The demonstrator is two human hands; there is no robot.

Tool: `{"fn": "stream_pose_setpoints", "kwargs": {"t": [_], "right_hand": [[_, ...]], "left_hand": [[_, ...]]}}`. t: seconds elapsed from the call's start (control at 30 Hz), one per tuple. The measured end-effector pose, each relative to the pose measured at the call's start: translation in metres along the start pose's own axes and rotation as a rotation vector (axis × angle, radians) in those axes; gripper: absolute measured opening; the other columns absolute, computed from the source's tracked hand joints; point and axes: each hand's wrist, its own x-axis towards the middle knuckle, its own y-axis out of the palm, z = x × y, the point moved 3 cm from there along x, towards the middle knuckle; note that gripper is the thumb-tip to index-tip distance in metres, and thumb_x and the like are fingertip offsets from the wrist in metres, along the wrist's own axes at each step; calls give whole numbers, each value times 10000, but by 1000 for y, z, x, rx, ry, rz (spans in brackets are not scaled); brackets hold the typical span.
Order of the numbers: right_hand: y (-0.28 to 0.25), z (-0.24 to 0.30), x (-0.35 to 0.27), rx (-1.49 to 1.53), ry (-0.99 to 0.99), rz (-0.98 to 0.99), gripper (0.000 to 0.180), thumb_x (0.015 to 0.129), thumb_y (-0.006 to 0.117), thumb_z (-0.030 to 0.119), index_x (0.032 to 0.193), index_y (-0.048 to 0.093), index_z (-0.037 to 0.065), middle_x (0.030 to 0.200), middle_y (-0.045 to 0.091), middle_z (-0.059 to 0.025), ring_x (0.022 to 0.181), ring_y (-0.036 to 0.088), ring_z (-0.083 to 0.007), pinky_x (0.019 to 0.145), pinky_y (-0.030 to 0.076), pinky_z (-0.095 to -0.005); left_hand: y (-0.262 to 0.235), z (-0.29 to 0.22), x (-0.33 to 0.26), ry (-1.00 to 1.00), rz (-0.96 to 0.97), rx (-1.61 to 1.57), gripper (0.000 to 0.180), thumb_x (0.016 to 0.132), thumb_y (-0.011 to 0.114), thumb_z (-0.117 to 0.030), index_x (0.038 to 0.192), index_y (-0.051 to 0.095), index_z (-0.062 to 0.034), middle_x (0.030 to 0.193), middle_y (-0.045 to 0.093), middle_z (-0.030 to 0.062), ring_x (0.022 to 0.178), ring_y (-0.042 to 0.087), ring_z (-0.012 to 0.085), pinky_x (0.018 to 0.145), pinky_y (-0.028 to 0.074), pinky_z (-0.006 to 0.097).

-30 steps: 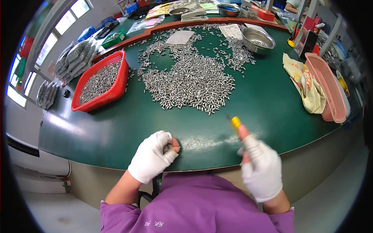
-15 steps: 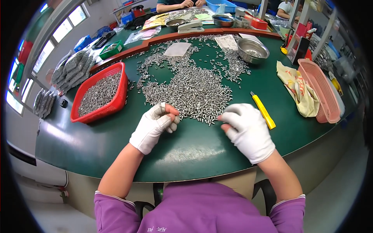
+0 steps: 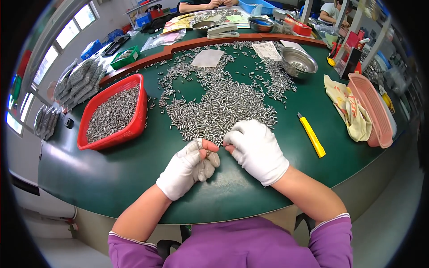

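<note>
A large heap of small silvery metal pins [image 3: 223, 105] with rounded ends spreads over the green tabletop in front of me. At its near edge are both my hands, in white gloves that leave some fingertips bare. My left hand [image 3: 190, 167] is turned partly palm up, its fingers curled and thumb against them; a tiny glint shows there, too small to name. Close beside it on the right, my right hand [image 3: 255, 152] points down with thumb and fingers pinched together by the near pins. Whatever lies between its fingertips is hidden.
To the left stands a red basket [image 3: 143, 105] full of pins, near stacked grey bags [image 3: 80, 82]. A yellow utility knife [image 3: 311, 135], cloth [image 3: 348, 107], pink basket [image 3: 368, 109] and steel bowl [image 3: 308, 73] are on the right. Beyond the brown ledge [image 3: 156, 56], others work.
My right hand has moved left and inward, its fingers closing into a pinch beside my left hand. My left hand has shifted slightly right and nearer to me. The whole view has shifted a little.
</note>
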Motion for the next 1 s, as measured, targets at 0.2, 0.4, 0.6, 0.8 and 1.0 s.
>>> {"fn": "stream_pose_setpoints", "kwargs": {"t": [0.2, 0.4, 0.6, 0.8, 1.0], "right_hand": [[-4, -2, -4, 400, 25, -7, 101, 797, 705, 204, 871, 679, 140, 906, 611, -47, 860, 592, -282, 765, 500, -401], [-1, 0, -6, 517, -1, 39, 121, 783, 709, 186, 886, 681, 128, 915, 626, -51, 884, 600, -283, 784, 501, -400], [-5, 0, -7, 495, 15, -21, 204, 784, 696, 172, 981, 663, 132, 932, 632, -54, 891, 604, -289, 785, 502, -398], [-8, 2, -6, 389, -50, -46, 185, 786, 685, 178, 963, 654, 133, 906, 622, -47, 862, 602, -281, 758, 502, -399], [-1, -1, -7, 399, -43, -58, 169, 786, 689, 186, 946, 656, 141, 883, 619, -47, 843, 604, -275, 740, 504, -398]], "left_hand": [[10, 4, 2, -88, 125, -45, 259, 943, 649, -251, 1119, 564, -81, 907, 632, 40, 652, 467, 71, 564, 358, 189], [9, 7, 2, -122, 43, 6, 151, 939, 662, -194, 1040, 594, -105, 860, 622, 35, 596, 439, 52, 527, 345, 183], [7, 10, 3, -109, 51, -90, 136, 950, 648, -223, 1033, 601, -125, 871, 651, 35, 591, 438, 51, 527, 335, 185], [4, 9, 4, -60, 69, -98, 216, 960, 627, -293, 1078, 612, -114, 870, 651, 25, 590, 425, 52, 525, 305, 192], [8, 6, 4, -75, 51, -45, 280, 910, 686, -345, 1044, 586, -121, 834, 621, -3, 557, 401, 50, 522, 314, 199]]}}
